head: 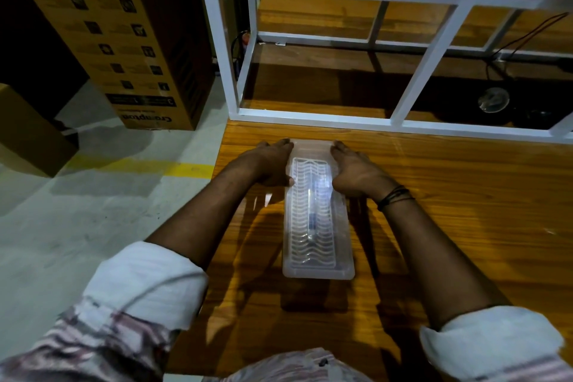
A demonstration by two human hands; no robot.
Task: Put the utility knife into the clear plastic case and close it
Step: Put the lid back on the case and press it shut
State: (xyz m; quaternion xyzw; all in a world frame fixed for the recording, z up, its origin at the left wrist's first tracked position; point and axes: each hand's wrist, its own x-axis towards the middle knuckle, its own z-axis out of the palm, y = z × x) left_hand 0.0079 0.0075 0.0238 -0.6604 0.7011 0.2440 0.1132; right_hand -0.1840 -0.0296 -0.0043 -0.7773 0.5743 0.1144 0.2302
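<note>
A long clear plastic case [316,239] lies lengthwise on the wooden table [465,195], its ribbed lid down over it. Through the lid I see the utility knife [312,220] as a dim narrow shape along the middle. My left hand [269,164] presses against the case's far left edge, fingers reaching to its far corner. My right hand [353,170] grips the far right edge the same way, thumb on the lid. A dark thread band circles my right wrist.
A white metal shelf frame [313,119] stands on the table just beyond the case, with wires and a round glass object [493,99] behind it. Cardboard boxes [133,40] stand on the grey floor to the left. The table's left edge runs beside my left forearm.
</note>
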